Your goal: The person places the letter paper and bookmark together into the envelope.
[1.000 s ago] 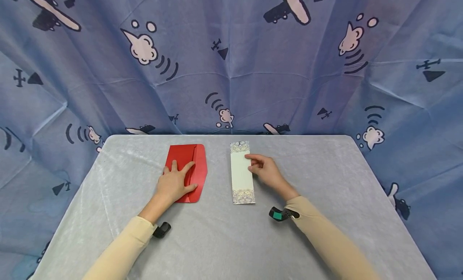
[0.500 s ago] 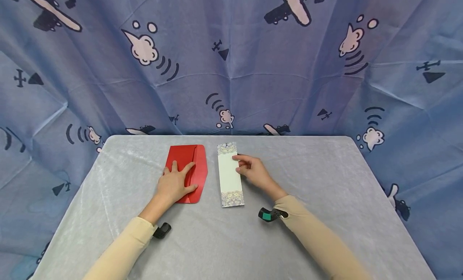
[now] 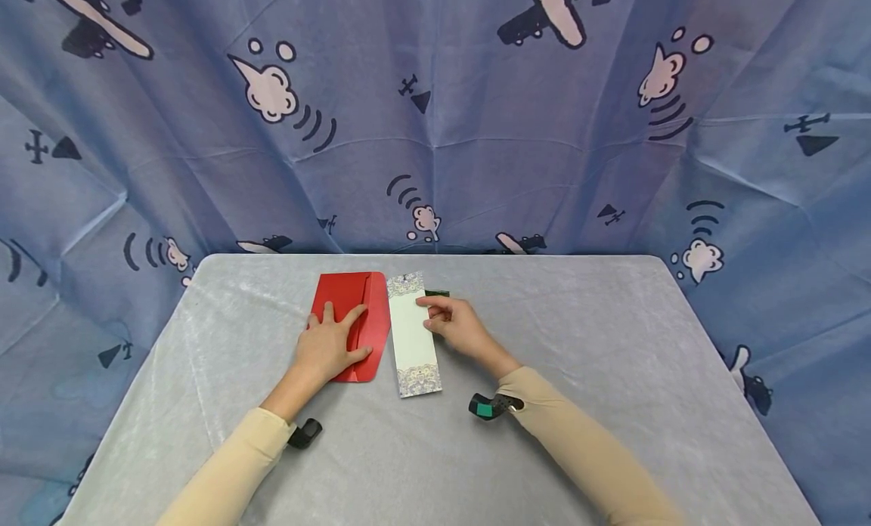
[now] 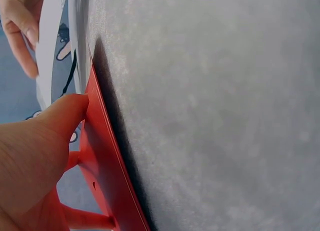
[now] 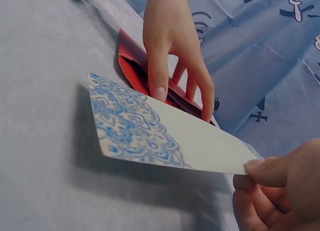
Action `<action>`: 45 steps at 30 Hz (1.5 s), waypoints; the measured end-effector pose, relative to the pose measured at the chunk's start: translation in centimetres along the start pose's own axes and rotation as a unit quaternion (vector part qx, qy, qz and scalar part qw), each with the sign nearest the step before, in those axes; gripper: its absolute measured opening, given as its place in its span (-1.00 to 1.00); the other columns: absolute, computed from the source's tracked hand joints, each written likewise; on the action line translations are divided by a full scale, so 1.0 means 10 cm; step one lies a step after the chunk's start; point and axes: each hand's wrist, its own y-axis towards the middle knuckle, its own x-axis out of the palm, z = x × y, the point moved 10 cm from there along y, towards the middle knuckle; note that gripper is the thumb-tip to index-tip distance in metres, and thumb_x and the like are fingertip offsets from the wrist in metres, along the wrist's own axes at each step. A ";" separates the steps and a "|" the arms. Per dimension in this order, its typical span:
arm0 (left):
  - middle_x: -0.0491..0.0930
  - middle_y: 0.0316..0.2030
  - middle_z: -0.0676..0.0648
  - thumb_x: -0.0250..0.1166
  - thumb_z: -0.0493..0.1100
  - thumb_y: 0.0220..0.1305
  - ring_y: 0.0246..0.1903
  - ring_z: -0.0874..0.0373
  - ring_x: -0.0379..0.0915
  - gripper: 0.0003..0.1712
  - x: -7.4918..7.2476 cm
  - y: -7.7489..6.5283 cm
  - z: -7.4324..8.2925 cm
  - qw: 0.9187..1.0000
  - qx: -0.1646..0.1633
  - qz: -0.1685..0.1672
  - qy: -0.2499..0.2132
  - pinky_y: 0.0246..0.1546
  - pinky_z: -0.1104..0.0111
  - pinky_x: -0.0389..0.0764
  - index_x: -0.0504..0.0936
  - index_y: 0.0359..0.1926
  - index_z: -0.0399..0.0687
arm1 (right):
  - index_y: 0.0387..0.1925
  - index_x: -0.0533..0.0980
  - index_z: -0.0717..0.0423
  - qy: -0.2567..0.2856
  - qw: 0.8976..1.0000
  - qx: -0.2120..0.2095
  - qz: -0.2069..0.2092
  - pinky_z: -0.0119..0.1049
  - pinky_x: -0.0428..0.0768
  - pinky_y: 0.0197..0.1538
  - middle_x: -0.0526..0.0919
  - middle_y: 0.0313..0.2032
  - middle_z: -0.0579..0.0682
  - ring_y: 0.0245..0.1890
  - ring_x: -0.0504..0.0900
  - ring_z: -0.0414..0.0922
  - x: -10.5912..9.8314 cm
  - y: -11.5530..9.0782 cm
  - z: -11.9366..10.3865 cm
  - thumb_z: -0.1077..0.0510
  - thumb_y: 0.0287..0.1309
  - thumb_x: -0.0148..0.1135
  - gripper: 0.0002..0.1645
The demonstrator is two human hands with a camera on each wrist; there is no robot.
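Pinching the white pattern-ended card (image 3: 411,333) by its right edge between thumb and fingers, the right hand (image 3: 463,328) holds it above the grey tablecloth (image 3: 578,322), just beside the red envelope (image 3: 365,329). The left hand (image 3: 323,349) rests on that envelope, fingers spread. Beside the card shows a dark green edge (image 3: 438,292), too small to identify; beyond hangs a blue airplane-print curtain (image 3: 517,118).

Your table (image 3: 585,314), pale grey, cloth-covered and softly lustrous, spreads before you, its far corners rounded and faint creases running along its left side. Left of centre, a red envelope (image 3: 367,326) lies directly on it, flap open toward your right, mouth slightly parted, a dark shadow along its near edge. Whether a dark green item (image 3: 438,292), partly hidden to the envelope's right, rests there is unclear.
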 end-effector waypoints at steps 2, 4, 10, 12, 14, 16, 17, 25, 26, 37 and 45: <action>0.23 0.38 -0.51 0.38 0.32 0.07 0.18 -0.56 0.34 -0.01 -0.01 0.00 0.00 1.000 0.001 0.002 -0.001 -0.22 -0.12 0.70 0.24 0.48 0.23 | 0.15 0.58 0.15 0.000 1.000 0.000 -0.001 -0.51 0.45 -0.33 0.60 -0.22 0.11 -0.37 0.45 -0.24 0.04 0.01 -0.02 0.36 0.19 0.26 -0.54; 0.22 0.38 -0.51 0.38 0.32 0.07 0.18 -0.56 0.33 -0.01 0.00 0.00 0.00 1.000 0.000 0.002 -0.002 -0.21 -0.12 0.70 0.24 0.48 0.23 | 0.15 0.58 0.16 0.002 1.000 -0.002 -0.002 -0.50 0.44 -0.34 0.60 -0.22 0.12 -0.37 0.45 -0.24 0.07 0.01 -0.05 0.37 0.18 0.26 -0.54; 0.22 0.38 -0.51 0.38 0.31 0.08 0.19 -0.56 0.33 -0.01 0.01 0.01 -0.01 1.000 0.000 -0.003 -0.002 -0.17 -0.13 0.69 0.23 0.48 0.22 | 0.14 0.59 0.13 0.009 1.000 -0.005 -0.010 -0.49 0.45 -0.34 0.61 -0.23 0.10 -0.39 0.45 -0.25 0.15 0.03 -0.12 0.35 0.18 0.27 -0.54; 0.22 0.38 -0.52 0.38 0.31 0.08 0.19 -0.56 0.33 -0.01 0.01 0.00 0.00 1.000 0.000 -0.004 -0.002 -0.17 -0.14 0.69 0.23 0.48 0.21 | 0.15 0.59 0.12 0.013 1.000 -0.007 -0.015 -0.48 0.45 -0.34 0.61 -0.23 0.10 -0.40 0.45 -0.25 0.18 0.03 -0.14 0.35 0.19 0.26 -0.54; 0.22 0.38 -0.52 0.38 0.30 0.08 0.19 -0.56 0.33 -0.02 0.00 0.00 0.00 1.000 -0.001 -0.003 -0.003 -0.16 -0.14 0.69 0.24 0.48 0.20 | 0.16 0.58 0.11 0.015 1.000 -0.009 -0.021 -0.47 0.45 -0.34 0.60 -0.23 0.10 -0.40 0.45 -0.25 0.22 0.04 -0.15 0.34 0.20 0.26 -0.54; 0.22 0.38 -0.51 0.38 0.30 0.08 0.19 -0.56 0.33 -0.02 0.00 0.00 0.00 1.000 -0.001 -0.002 -0.004 -0.16 -0.14 0.69 0.24 0.48 0.20 | 0.17 0.57 0.11 0.014 0.999 -0.013 -0.026 -0.46 0.46 -0.33 0.60 -0.23 0.11 -0.40 0.45 -0.25 0.24 0.04 -0.17 0.34 0.22 0.24 -0.54; 0.22 0.38 -0.51 0.38 0.29 0.08 0.18 -0.56 0.33 -0.02 0.00 0.00 0.00 1.000 -0.001 -0.002 -0.003 -0.16 -0.15 0.69 0.24 0.48 0.20 | 0.17 0.57 0.11 0.015 0.999 -0.013 -0.028 -0.46 0.45 -0.33 0.60 -0.23 0.11 -0.40 0.44 -0.24 0.26 0.05 -0.18 0.33 0.22 0.24 -0.54; 0.22 0.38 -0.52 0.38 0.28 0.09 0.18 -0.56 0.34 -0.04 -0.01 0.01 -0.01 1.000 -0.004 0.000 -0.005 -0.17 -0.16 0.68 0.24 0.48 0.21 | 0.15 0.58 0.12 0.017 1.000 -0.003 -0.019 -0.47 0.45 -0.34 0.59 -0.26 0.08 -0.40 0.45 -0.24 0.31 0.11 -0.15 0.35 0.21 0.25 -0.55; 0.22 0.39 -0.51 0.37 0.28 0.09 0.18 -0.55 0.34 -0.04 -0.01 0.01 -0.01 1.000 -0.004 -0.001 -0.005 -0.17 -0.15 0.68 0.24 0.48 0.22 | 0.14 0.59 0.13 0.018 1.000 -0.002 -0.017 -0.47 0.45 -0.34 0.59 -0.27 0.08 -0.40 0.45 -0.24 0.31 0.12 -0.15 0.35 0.20 0.25 -0.55; 0.22 0.38 -0.51 0.39 0.28 0.07 0.19 -0.56 0.33 -0.01 0.00 0.01 -0.01 1.000 -0.006 -0.005 -0.003 -0.12 -0.15 0.68 0.23 0.49 0.20 | 0.10 0.60 0.21 0.020 1.000 0.007 -0.004 -0.48 0.44 -0.33 0.55 -0.35 0.03 -0.44 0.42 -0.27 0.31 0.27 -0.03 0.38 0.16 0.28 -0.56; 0.24 0.38 -0.51 0.40 0.30 0.05 0.18 -0.55 0.34 0.01 -0.02 0.01 0.00 1.000 -0.002 0.001 -0.003 -0.14 -0.14 0.69 0.24 0.48 0.21 | 0.10 0.60 0.22 0.012 1.000 0.022 0.001 -0.48 0.43 -0.34 0.54 -0.37 0.01 -0.45 0.41 -0.26 0.32 0.35 0.04 0.39 0.15 0.28 -0.57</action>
